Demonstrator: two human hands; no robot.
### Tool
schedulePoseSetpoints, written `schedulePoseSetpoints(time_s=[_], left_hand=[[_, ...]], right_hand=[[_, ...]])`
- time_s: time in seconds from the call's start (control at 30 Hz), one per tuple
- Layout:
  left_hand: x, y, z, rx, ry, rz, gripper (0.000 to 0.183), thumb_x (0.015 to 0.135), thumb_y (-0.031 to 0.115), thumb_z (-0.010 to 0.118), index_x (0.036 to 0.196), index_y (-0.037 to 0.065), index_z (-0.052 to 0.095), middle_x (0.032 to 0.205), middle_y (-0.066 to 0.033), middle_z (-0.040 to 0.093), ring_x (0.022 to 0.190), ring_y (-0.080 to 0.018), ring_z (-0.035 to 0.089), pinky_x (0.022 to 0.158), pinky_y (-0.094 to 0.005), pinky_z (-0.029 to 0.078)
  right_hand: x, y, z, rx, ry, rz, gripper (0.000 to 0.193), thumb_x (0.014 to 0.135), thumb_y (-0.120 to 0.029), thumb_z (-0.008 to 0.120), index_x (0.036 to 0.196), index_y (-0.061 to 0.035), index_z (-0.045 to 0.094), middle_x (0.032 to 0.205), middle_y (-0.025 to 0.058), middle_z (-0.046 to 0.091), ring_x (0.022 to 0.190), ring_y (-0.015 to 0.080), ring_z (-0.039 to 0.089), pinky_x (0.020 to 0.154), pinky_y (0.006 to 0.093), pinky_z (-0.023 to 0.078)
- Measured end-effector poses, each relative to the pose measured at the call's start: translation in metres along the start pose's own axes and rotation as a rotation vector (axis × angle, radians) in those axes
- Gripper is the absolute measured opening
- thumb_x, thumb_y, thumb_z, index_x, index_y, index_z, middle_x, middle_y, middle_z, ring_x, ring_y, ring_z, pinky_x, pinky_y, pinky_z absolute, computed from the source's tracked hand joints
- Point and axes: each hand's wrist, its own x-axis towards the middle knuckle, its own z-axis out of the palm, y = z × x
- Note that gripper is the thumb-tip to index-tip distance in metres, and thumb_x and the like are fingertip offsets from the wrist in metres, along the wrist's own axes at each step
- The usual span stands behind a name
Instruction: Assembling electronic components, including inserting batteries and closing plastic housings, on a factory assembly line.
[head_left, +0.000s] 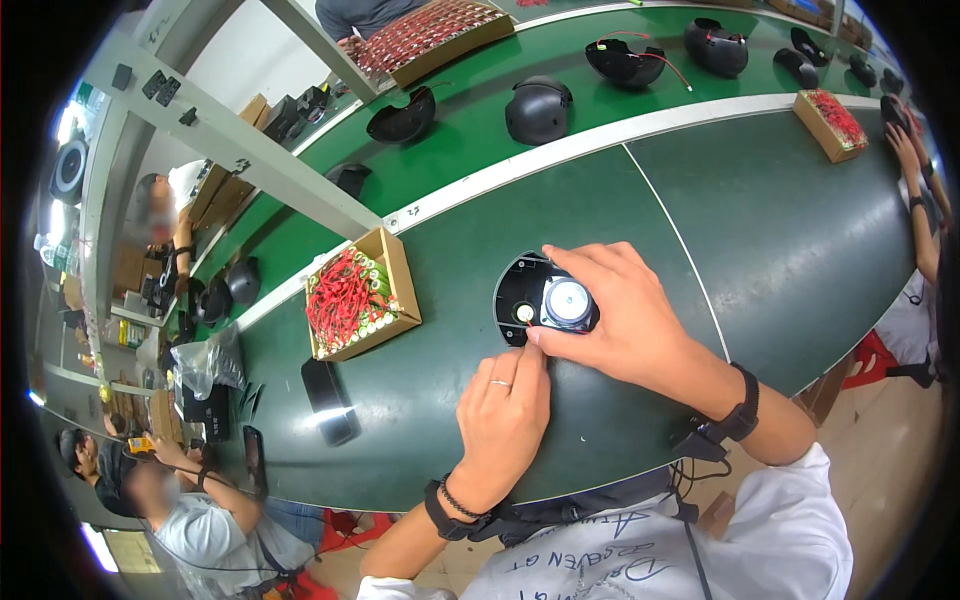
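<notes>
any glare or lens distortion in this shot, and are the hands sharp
Head view: bright glare streaks the dark flat object, and softer sheen lies on the green worktop at right; same head view: the white rail bows, the corners go black, and the left hand and right hand look fairly sharp.

Dark lettering in a handwritten style is carried across the front of the white shirt (600, 560), below and to the right of the left hand (505, 405). A small dark marking (413, 212) is borne by the pale rail (480, 188), well beyond and to the left of the right hand (625, 310), too small to be read surely.
</notes>
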Motion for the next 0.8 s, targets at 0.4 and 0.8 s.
schedulePoseSetpoints(time_s=[0.4, 0.8], left_hand=[[0.042, -0.053, 0.028, -1.315, -0.315, -0.361, 0.081, 0.104, 0.009, 0.067, 0.170, 0.000, 0.022, 0.164, -0.0173, 0.041, 0.151, -0.0245, 0.043, 0.126, -0.0395, 0.034], [0.042, -0.051, 0.034, -1.164, -0.215, -0.181, 0.075, 0.104, 0.007, 0.057, 0.168, -0.004, 0.019, 0.160, -0.0220, 0.043, 0.148, -0.0289, 0.044, 0.126, -0.0419, 0.032]], right_hand=[[0.009, 0.013, 0.002, 0.117, -0.004, 0.095, 0.075, 0.071, -0.042, 0.089, 0.130, -0.0007, 0.071, 0.117, 0.0191, 0.072, 0.110, 0.0400, 0.065, 0.095, 0.0500, 0.056], [0.003, 0.023, 0.000, 0.353, -0.048, 0.057, 0.101, 0.073, -0.034, 0.095, 0.153, -0.0057, 0.040, 0.130, 0.0257, 0.067, 0.122, 0.0440, 0.063, 0.104, 0.0534, 0.053]])
